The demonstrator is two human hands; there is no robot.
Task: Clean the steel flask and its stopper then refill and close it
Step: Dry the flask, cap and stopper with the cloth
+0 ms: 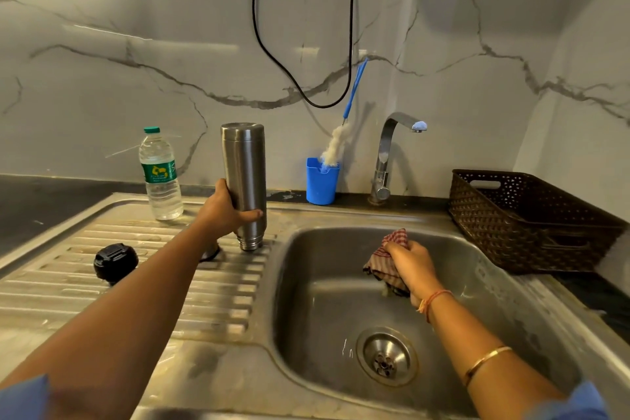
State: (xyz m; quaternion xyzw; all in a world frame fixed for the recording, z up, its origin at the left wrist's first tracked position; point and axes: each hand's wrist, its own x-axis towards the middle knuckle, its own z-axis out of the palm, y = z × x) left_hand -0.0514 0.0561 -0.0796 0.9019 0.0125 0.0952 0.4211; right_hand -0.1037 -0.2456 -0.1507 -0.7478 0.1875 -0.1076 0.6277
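Observation:
The steel flask (244,167) stands upside down, its threaded mouth on the ribbed drainboard (153,286) beside the sink. My left hand (225,211) grips its lower part, fingers curled round it. A black stopper or cap (115,262) lies on the drainboard to the left. Another small dark part (210,253) peeks out behind my left forearm. My right hand (410,264) clutches a red checked cloth (387,257) inside the sink basin (341,300).
A plastic water bottle (160,174) with a green cap stands at the back left. A blue cup (322,181) holds a bottle brush (341,136). The tap (392,153) rises behind the basin. A brown woven basket (525,218) sits at the right. A black cable hangs on the wall.

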